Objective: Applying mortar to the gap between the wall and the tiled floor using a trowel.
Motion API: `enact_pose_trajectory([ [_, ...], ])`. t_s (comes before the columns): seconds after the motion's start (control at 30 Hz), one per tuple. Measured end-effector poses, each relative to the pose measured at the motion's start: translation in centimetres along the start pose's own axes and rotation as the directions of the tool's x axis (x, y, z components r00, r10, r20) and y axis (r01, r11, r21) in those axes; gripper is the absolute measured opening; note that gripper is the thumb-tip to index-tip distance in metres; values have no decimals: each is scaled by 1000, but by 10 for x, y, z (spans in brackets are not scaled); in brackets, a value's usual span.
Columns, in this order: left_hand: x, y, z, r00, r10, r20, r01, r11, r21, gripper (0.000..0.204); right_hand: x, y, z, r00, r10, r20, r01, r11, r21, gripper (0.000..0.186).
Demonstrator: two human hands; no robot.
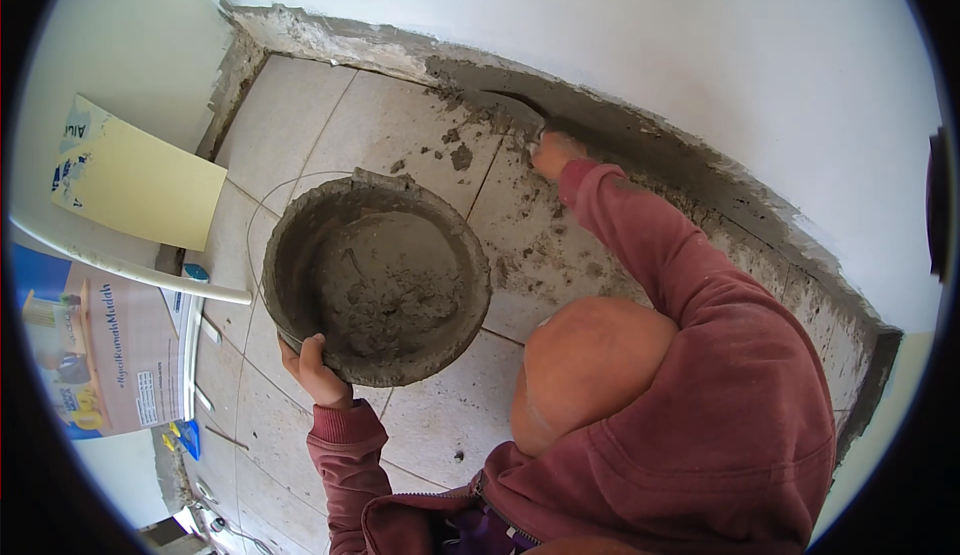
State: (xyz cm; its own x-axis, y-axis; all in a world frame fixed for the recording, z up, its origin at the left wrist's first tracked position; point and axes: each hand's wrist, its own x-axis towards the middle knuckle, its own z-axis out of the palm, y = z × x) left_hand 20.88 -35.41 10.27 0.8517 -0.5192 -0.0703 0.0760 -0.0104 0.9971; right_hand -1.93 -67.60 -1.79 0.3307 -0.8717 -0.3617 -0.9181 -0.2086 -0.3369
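A round bucket (pixel 470 340) crusted with grey mortar stands on the tiles, and wet mortar (pixel 390 265) fills its lower part. My left hand (pixel 318 370) grips its near left rim, thumb showing on the edge. Farther off and to the right, my right hand (pixel 557 153) is closed round a trowel, its handle hidden in my fist. The trowel's blade (pixel 518 107) lies low against the foot of the wall, smeared with mortar. Beside it runs a strip of fresh grey mortar (pixel 600 133) along the wall base. Mortar clumps (pixel 461 157) lie on the tiles nearby.
A white wall (pixel 700 45) rises ahead and right. At left are a yellow board (pixel 150 170), a white pipe (pixel 140 273) and a printed box (pixel 125 355). A blue object (pixel 190 440) lies below them. My bent knee (pixel 600 365) is between my arms.
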Motion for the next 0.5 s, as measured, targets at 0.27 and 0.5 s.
enact_pose_trajectory([
  [0.27, -3, -6, -14, 999, -17, -43, 16, 1000, -27, 43, -42, 4, -8, 992, -76, -101, 75, 997, -17, 40],
  [0.5, -2, -7, -9, 999, -16, -42, 15, 1000, -28, 44, -19, -41, 16, 939, -252, 233, 308, 919, -247, 35],
])
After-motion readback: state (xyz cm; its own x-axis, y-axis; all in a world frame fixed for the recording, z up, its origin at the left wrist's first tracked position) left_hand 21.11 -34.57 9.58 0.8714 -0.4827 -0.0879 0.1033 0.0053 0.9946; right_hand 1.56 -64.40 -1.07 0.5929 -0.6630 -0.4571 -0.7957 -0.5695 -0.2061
